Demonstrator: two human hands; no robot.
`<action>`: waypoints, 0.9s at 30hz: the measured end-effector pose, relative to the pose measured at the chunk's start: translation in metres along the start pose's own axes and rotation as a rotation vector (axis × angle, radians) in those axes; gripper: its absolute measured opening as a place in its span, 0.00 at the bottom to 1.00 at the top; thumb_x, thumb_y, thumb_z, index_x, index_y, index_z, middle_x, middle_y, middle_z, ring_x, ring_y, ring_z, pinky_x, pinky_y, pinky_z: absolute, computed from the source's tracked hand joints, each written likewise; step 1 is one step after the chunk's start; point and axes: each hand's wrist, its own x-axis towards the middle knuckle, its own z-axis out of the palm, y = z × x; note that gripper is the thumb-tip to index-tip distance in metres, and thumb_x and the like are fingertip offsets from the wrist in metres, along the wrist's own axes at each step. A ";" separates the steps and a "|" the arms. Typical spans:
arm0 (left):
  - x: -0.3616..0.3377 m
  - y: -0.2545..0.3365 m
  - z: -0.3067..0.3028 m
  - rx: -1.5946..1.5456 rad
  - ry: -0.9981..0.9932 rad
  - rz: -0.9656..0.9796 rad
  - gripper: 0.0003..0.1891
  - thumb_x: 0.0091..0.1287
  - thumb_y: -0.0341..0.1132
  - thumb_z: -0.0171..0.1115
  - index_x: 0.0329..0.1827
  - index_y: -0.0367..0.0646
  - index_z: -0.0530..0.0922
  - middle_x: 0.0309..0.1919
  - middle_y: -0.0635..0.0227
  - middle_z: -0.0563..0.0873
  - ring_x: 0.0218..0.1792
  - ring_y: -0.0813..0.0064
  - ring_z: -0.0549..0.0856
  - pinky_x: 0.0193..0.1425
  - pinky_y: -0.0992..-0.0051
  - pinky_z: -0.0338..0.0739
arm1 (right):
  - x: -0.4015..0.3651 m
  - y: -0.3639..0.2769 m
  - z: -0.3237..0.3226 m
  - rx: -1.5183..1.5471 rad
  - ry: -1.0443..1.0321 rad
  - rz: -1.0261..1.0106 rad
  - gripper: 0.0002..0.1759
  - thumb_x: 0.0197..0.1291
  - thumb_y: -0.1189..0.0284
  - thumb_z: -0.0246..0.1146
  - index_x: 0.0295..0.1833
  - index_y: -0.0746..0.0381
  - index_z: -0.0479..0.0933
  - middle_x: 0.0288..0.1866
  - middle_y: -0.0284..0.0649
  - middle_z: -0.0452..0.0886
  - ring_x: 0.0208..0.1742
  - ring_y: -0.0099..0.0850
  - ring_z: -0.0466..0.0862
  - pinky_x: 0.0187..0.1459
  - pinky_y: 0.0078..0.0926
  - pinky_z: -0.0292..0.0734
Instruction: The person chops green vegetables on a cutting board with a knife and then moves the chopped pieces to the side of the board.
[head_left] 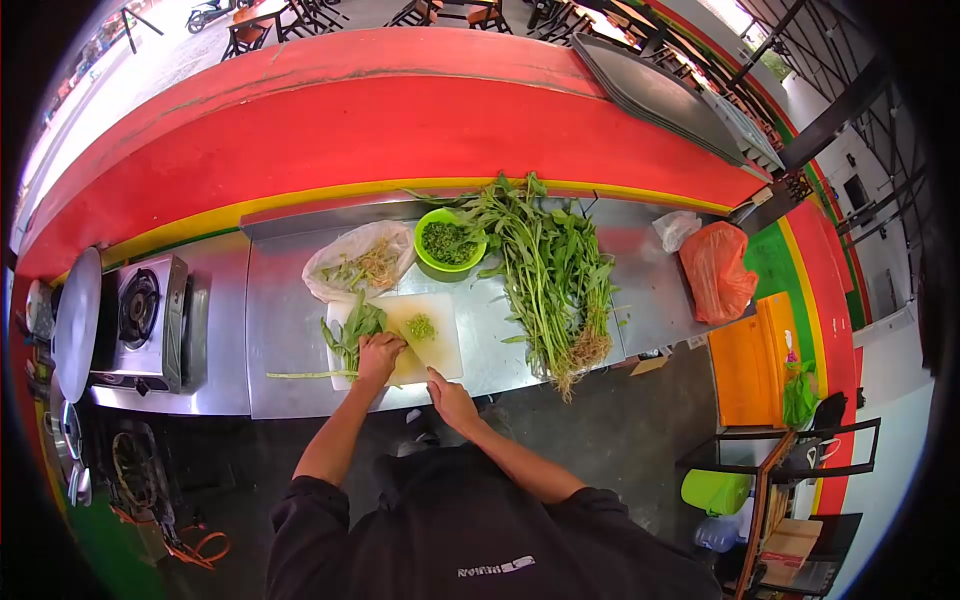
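Observation:
My left hand [380, 356] is closed over the stems of some leafy greens [357, 325] on a white cutting board [445, 335]. One long stem pokes out past the board's left edge. At the board's near right edge, my right hand [452, 403] is wrapped around the handle of a knife [418, 358], whose pale blade points toward my left fingers. A small heap of finely chopped greens [421, 326] lies on the board beyond the blade. Behind the board stands a lime-green bowl [448, 268] with chopped greens inside.
A big bundle of rooted greens [545, 270] lies right of the board. Trimmings fill a clear plastic bag [330, 255] behind it. A gas stove [145, 315] stands left; an orange-red bag [718, 270] sits at the counter's right end. A red wall [400, 130] borders the back.

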 end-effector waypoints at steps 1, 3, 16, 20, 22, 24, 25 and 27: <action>-0.001 0.001 -0.001 -0.016 -0.006 -0.013 0.05 0.67 0.36 0.69 0.42 0.55 0.90 0.40 0.78 0.88 0.45 0.72 0.85 0.55 0.62 0.66 | 0.001 0.002 0.002 -0.020 0.004 0.004 0.23 0.77 0.62 0.58 0.70 0.63 0.76 0.33 0.64 0.84 0.37 0.62 0.87 0.41 0.58 0.80; -0.001 0.003 -0.001 -0.030 -0.014 -0.026 0.04 0.67 0.36 0.69 0.42 0.55 0.90 0.40 0.78 0.88 0.45 0.73 0.85 0.55 0.62 0.66 | 0.002 0.005 0.003 0.023 0.022 -0.013 0.22 0.78 0.62 0.57 0.69 0.62 0.76 0.33 0.63 0.85 0.38 0.62 0.87 0.41 0.57 0.80; -0.011 0.006 0.010 0.096 0.026 0.004 0.23 0.71 0.34 0.62 0.69 0.51 0.75 0.45 0.69 0.86 0.52 0.67 0.84 0.58 0.59 0.68 | -0.019 -0.007 -0.026 -0.025 0.129 0.029 0.23 0.75 0.61 0.59 0.69 0.59 0.79 0.48 0.56 0.88 0.48 0.54 0.89 0.49 0.47 0.83; -0.011 0.009 0.003 0.103 -0.057 0.039 0.26 0.70 0.31 0.58 0.72 0.57 0.74 0.45 0.68 0.83 0.52 0.67 0.83 0.61 0.60 0.68 | -0.018 0.001 -0.026 -0.072 0.199 -0.061 0.23 0.72 0.61 0.64 0.69 0.56 0.78 0.46 0.50 0.90 0.44 0.52 0.89 0.45 0.50 0.84; -0.008 0.015 -0.006 0.160 -0.082 0.080 0.27 0.69 0.29 0.58 0.73 0.59 0.74 0.45 0.69 0.83 0.52 0.67 0.83 0.60 0.60 0.68 | -0.021 0.000 -0.029 -0.080 0.182 -0.059 0.23 0.71 0.61 0.64 0.68 0.56 0.78 0.46 0.50 0.90 0.44 0.52 0.90 0.44 0.50 0.84; -0.007 0.016 -0.007 0.185 -0.085 0.115 0.31 0.66 0.27 0.58 0.74 0.64 0.75 0.47 0.70 0.82 0.53 0.67 0.83 0.60 0.58 0.69 | -0.022 -0.001 -0.027 -0.117 0.153 -0.054 0.23 0.71 0.60 0.64 0.67 0.57 0.79 0.46 0.49 0.90 0.44 0.51 0.90 0.44 0.50 0.84; -0.009 0.014 -0.004 0.188 -0.084 0.111 0.31 0.66 0.27 0.58 0.74 0.64 0.75 0.47 0.70 0.82 0.53 0.67 0.83 0.60 0.58 0.69 | -0.022 0.000 -0.026 -0.117 0.150 -0.057 0.23 0.71 0.60 0.64 0.67 0.57 0.79 0.46 0.49 0.90 0.44 0.51 0.90 0.44 0.50 0.84; -0.009 0.011 -0.001 0.183 -0.039 0.108 0.30 0.67 0.27 0.58 0.73 0.60 0.75 0.48 0.70 0.82 0.54 0.68 0.83 0.61 0.58 0.69 | -0.023 -0.002 -0.027 -0.116 0.146 -0.071 0.22 0.72 0.59 0.64 0.66 0.57 0.79 0.47 0.49 0.90 0.45 0.51 0.90 0.44 0.50 0.84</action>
